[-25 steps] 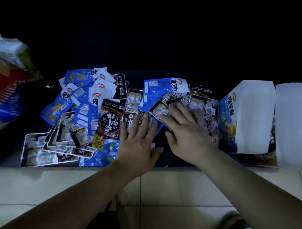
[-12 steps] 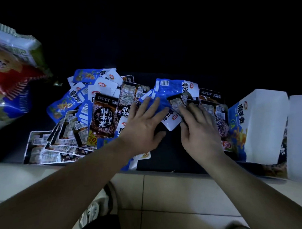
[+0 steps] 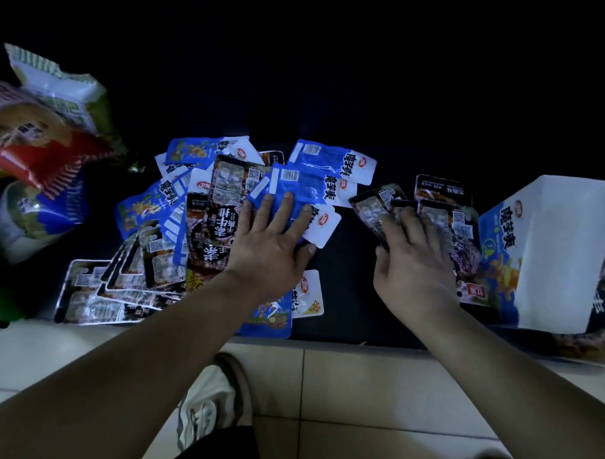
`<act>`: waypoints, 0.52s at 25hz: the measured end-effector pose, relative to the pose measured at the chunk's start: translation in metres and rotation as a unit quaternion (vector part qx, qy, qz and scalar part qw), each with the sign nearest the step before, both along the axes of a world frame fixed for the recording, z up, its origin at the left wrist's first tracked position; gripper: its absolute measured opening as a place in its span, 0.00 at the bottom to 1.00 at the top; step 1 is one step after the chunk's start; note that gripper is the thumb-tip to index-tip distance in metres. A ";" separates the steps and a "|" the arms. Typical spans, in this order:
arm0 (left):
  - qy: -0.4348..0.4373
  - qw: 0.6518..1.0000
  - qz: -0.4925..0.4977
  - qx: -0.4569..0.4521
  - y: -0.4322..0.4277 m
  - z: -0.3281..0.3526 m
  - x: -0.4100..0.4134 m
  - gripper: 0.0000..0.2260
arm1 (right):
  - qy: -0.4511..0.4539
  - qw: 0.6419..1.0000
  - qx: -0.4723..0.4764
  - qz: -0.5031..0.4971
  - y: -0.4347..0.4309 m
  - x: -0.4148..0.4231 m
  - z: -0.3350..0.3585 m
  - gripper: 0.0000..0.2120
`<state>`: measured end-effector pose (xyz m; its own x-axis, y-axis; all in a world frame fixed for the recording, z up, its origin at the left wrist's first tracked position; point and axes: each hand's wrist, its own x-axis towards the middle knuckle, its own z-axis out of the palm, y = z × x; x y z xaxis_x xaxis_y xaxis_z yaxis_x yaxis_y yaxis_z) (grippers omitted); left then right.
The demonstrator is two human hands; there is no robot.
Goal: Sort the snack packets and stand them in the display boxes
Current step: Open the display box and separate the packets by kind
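Pressing flat with straight fingers, the left hand (image 3: 273, 249) pins blue packets (image 3: 295, 191) on the dark counter (image 3: 347, 282); the blurred right hand (image 3: 416, 267) covers dark packets (image 3: 374, 204) beside the display box (image 3: 561, 252), its grip unclear. Overlapping slick packets could slide and mix the kinds, or slip off the near edge.

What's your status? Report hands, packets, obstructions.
Left hand flat on blue packets. Right hand laid over dark packets beside display box. Mixed pile at left unsorted.

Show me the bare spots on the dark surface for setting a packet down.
Bare strip between the left hand and right hand, running to the near edge. Crowded: the packet heap left, dark packets beside the display box.
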<state>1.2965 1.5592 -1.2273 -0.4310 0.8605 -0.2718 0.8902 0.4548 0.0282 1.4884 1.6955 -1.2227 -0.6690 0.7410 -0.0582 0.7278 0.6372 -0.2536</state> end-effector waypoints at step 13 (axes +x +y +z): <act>-0.038 0.952 0.180 0.247 -0.117 0.017 -0.033 0.28 | -0.124 0.980 -0.133 0.080 0.010 -0.126 0.020 0.38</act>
